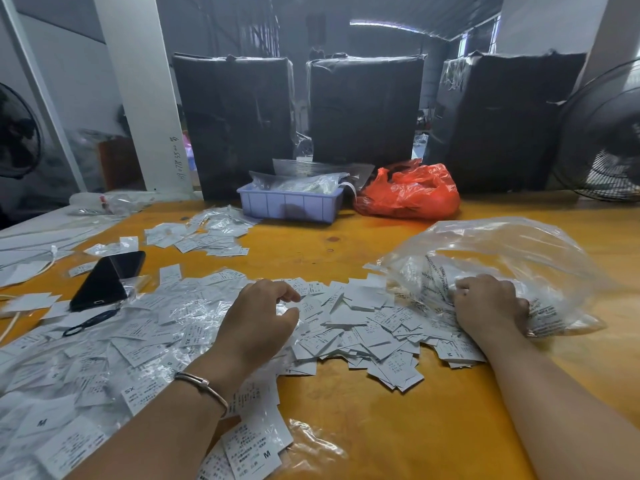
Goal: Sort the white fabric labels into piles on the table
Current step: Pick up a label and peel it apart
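Note:
A wide heap of white fabric labels [363, 320] covers the near part of the yellow table [381, 427], many of them in small clear sleeves on the left. My left hand [256, 320] hovers over the heap's middle with fingers loosely curled, holding nothing I can see. My right hand [488, 306] grips the edge of a big clear plastic bag [502, 251] lying at the heap's right end. A smaller pile of labels [201, 235] lies farther back on the left.
A black phone [107, 280] and small black scissors [90, 322] lie on the left among labels. A lilac plastic bin [291, 204] and a red plastic bag [408, 192] stand at the back, before black-wrapped boxes [363, 109]. A fan [602, 133] stands far right.

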